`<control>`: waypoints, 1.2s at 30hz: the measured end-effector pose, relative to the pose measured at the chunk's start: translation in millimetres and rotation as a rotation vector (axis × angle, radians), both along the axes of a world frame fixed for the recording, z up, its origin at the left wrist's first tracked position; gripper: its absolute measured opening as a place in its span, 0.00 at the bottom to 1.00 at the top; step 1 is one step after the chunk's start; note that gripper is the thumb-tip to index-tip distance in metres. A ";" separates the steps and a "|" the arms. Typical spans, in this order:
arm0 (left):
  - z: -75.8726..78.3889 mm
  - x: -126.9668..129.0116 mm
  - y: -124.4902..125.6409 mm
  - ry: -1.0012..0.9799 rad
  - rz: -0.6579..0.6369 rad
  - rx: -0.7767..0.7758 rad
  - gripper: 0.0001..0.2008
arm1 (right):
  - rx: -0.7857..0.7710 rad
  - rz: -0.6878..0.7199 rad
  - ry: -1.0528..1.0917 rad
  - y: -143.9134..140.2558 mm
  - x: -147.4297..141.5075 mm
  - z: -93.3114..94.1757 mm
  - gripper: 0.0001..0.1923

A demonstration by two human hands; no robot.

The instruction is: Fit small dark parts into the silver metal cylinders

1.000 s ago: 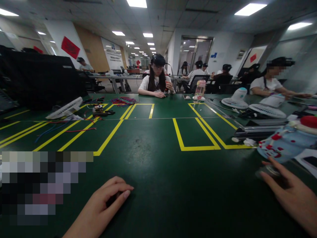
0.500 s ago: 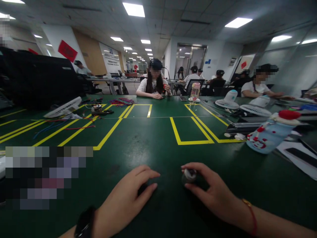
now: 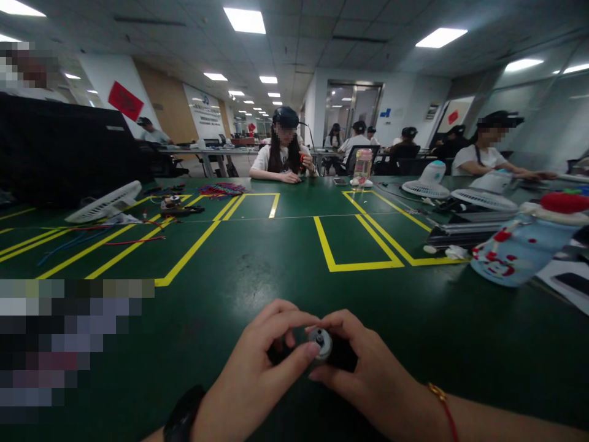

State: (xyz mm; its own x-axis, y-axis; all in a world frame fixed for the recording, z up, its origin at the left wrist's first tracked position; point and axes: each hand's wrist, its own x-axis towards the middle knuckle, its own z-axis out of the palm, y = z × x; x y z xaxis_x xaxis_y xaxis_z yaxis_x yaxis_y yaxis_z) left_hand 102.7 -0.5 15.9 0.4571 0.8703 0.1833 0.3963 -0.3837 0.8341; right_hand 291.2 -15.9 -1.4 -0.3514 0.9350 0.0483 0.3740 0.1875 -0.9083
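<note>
So the 2 hands were apart half a second back, now the left hand (image 3: 257,368) and right hand (image 3: 363,368) have met, both pinching the small round metal part (image 3: 320,341) just above the near green table (image 3: 285,258).

Green table (image 3: 276,258), yellow tape lines (image 3: 356,265); ceiling panel lights (image 3: 243,19).

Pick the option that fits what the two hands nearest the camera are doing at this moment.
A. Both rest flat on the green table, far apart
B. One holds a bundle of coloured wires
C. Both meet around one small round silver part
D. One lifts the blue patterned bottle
C: the left hand and the right hand close together on the small round silver part, low over the green table.
</note>
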 end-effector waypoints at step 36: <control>-9.9 -23.2 21.6 0.003 0.178 -0.149 0.12 | 0.117 -0.814 -0.745 -11.8 200.8 3.4 0.29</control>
State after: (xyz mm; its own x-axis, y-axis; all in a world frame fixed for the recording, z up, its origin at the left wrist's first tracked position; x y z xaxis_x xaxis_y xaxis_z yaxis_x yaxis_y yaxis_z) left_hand 79.5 21.1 6.0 0.2939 0.9547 0.0461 0.4492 -0.1805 0.8750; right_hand 491.9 -27.7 2.1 0.3876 0.9035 0.1830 0.8695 -0.2925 -0.3979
